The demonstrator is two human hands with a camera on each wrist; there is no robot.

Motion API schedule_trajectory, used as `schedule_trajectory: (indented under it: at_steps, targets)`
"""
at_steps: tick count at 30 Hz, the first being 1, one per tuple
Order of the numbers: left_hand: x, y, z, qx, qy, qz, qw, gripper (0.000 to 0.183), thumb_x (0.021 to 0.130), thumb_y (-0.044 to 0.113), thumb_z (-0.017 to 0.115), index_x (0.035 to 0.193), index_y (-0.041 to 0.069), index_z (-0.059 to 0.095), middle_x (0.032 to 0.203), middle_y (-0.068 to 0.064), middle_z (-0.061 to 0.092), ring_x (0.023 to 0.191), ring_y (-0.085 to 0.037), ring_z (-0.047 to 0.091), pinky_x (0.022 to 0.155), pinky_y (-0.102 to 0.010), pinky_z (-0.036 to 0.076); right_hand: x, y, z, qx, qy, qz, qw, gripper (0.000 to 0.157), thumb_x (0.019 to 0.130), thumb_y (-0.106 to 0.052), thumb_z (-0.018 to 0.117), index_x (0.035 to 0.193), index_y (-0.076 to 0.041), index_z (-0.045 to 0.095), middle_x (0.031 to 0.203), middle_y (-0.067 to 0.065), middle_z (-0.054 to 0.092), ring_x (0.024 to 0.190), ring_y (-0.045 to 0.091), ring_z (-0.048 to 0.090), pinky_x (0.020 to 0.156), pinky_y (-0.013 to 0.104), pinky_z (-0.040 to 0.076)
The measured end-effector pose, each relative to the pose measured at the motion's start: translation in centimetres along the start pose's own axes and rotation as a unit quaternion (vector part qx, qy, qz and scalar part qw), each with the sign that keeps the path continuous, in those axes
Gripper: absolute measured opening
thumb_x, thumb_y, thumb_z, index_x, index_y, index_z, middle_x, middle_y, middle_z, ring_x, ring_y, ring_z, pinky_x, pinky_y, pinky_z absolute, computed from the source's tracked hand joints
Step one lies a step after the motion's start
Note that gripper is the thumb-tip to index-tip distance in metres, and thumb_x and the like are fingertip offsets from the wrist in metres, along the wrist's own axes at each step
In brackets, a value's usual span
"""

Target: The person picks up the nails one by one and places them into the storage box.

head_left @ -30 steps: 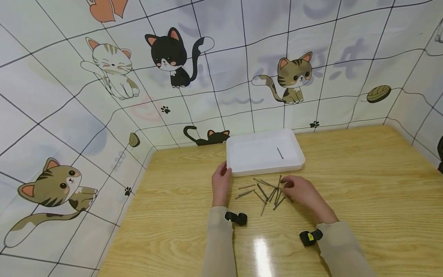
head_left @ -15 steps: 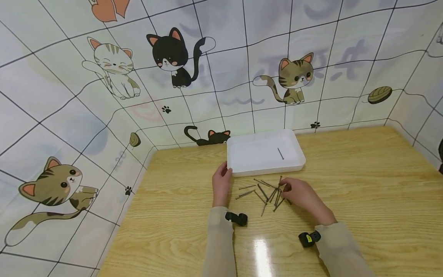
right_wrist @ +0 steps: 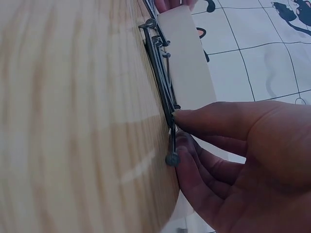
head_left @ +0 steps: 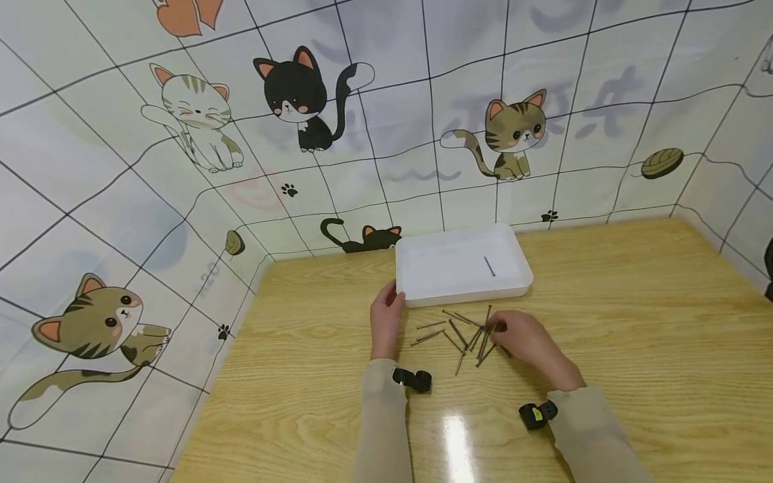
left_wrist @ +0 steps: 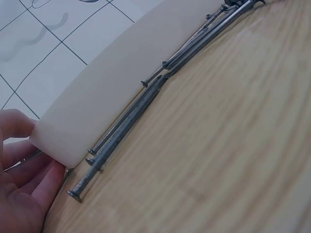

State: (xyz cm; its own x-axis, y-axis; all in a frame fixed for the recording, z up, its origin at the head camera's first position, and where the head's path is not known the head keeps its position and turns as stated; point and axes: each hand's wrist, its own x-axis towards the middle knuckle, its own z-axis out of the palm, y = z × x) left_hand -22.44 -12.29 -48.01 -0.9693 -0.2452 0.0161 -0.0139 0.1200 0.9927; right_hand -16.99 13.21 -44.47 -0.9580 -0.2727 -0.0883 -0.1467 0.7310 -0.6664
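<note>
My left hand [head_left: 386,325] holds the front left corner of a white plastic tray [head_left: 465,297], thumb at the rim and fingers against the side. One nail [head_left: 490,266] lies inside the tray. In front of it, a loose heap of nails [head_left: 455,331] is spread on the table, pointing various ways. At the heap's right edge, my right hand [head_left: 527,337] has thumb and fingertips around a nail [right_wrist: 173,143], as the right wrist view shows. The nail's head sticks out below the thumb; its other end merges with the heap.
The wooden table [head_left: 302,376] meets a cat-print wall covering [head_left: 410,134] just behind the tray. Both wrists wear small black cameras, the left one [head_left: 413,380] near the heap's front. A dark object [head_left: 769,268] shows at the far right edge.
My right hand has shifted slightly left and its fingertips have closed in on the heap's right edge. The left hand and tray stay in place.
</note>
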Motion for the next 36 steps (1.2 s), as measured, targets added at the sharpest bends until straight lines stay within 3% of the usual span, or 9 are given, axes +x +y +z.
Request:
schedule_trajectory:
  at_steps: [10, 16, 21, 28, 32, 36]
  targets:
    - [-0.2, 0.7, -0.2, -0.006, -0.017, -0.013, 0.9998, 0.043, 0.092, 0.020, 0.056, 0.132, 0.009, 0.050, 0.128, -0.010, 0.055, 0.114, -0.020, 0.052, 0.096, -0.039, 0.041, -0.3, -0.2, 0.0, -0.019, 0.004, -0.019, 1.000, 0.013, 0.083, -0.006, 0.062, 0.094, -0.004, 0.067, 0.093, 0.009, 0.064, 0.085, 0.024, 0.058, 0.071, 0.039, 0.046]
    - [0.3, -0.1, -0.2, -0.005, -0.024, -0.013, 0.9996, 0.043, 0.092, 0.021, 0.056, 0.133, 0.011, 0.050, 0.129, -0.009, 0.054, 0.117, -0.021, 0.050, 0.098, -0.040, 0.040, -0.4, -0.2, 0.0, -0.040, 0.003, -0.021, 0.999, 0.009, 0.083, -0.006, 0.063, 0.089, -0.007, 0.068, 0.092, 0.008, 0.065, 0.087, 0.026, 0.059, 0.074, 0.041, 0.047]
    - [0.0, -0.2, 0.0, -0.001, -0.014, -0.013, 0.9998, 0.042, 0.091, 0.025, 0.057, 0.131, 0.016, 0.052, 0.127, -0.003, 0.056, 0.115, -0.018, 0.051, 0.098, -0.038, 0.039, -0.5, -0.1, -0.3, -0.044, -0.016, -0.028, 0.999, 0.011, 0.082, -0.006, 0.063, 0.092, -0.006, 0.067, 0.093, 0.008, 0.065, 0.089, 0.027, 0.059, 0.078, 0.044, 0.047]
    - [0.0, -0.2, 0.2, 0.006, -0.007, -0.001, 1.0000, 0.042, 0.091, 0.025, 0.056, 0.131, 0.014, 0.052, 0.125, -0.004, 0.057, 0.113, -0.017, 0.052, 0.096, -0.038, 0.041, -1.1, 0.0, -1.8, -0.032, -0.061, -0.061, 0.996, 0.025, 0.078, -0.001, 0.063, 0.102, 0.002, 0.064, 0.095, 0.012, 0.064, 0.087, 0.025, 0.058, 0.073, 0.041, 0.047]
    - [0.1, -0.2, 0.1, 0.003, -0.007, -0.001, 1.0000, 0.041, 0.091, 0.024, 0.056, 0.131, 0.014, 0.052, 0.126, -0.004, 0.057, 0.112, -0.016, 0.052, 0.096, -0.038, 0.041, -1.2, -0.1, -2.0, -0.031, -0.076, -0.065, 0.994, 0.033, 0.073, 0.001, 0.066, 0.105, 0.003, 0.062, 0.093, 0.010, 0.062, 0.083, 0.021, 0.055, 0.069, 0.037, 0.046]
    - [0.2, -0.2, 0.0, 0.003, -0.009, -0.003, 1.0000, 0.041, 0.091, 0.024, 0.056, 0.132, 0.015, 0.052, 0.126, -0.004, 0.056, 0.112, -0.017, 0.052, 0.096, -0.038, 0.041, -1.1, -0.1, -1.8, -0.045, -0.077, -0.054, 0.995, 0.029, 0.074, 0.003, 0.063, 0.103, 0.001, 0.063, 0.091, 0.009, 0.061, 0.079, 0.020, 0.053, 0.066, 0.036, 0.044]
